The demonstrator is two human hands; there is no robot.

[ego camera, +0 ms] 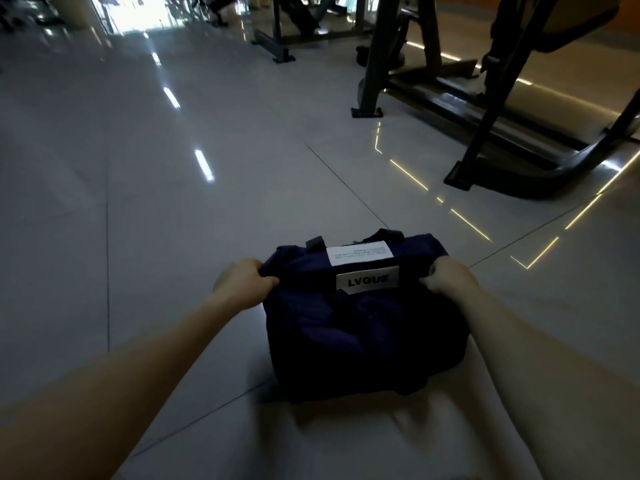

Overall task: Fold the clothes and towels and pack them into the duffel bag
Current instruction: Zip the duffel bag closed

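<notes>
We see the navy duffel bag (363, 320) on the tiled floor (173, 202) — left hand (244, 282) and right hand (450, 277) each gripping an end, fingers curled into the fabric.

I am looking into what reads as a gym. Black steel exercise machines (491, 109) are standing along the far right edge of a glossy grey tiled floor (180, 237). More equipment frames (284, 36) are lining its far edge. Long light reflections (204, 164) are gleaming on the tiles below a bright glazed opening (145, 12).
</notes>
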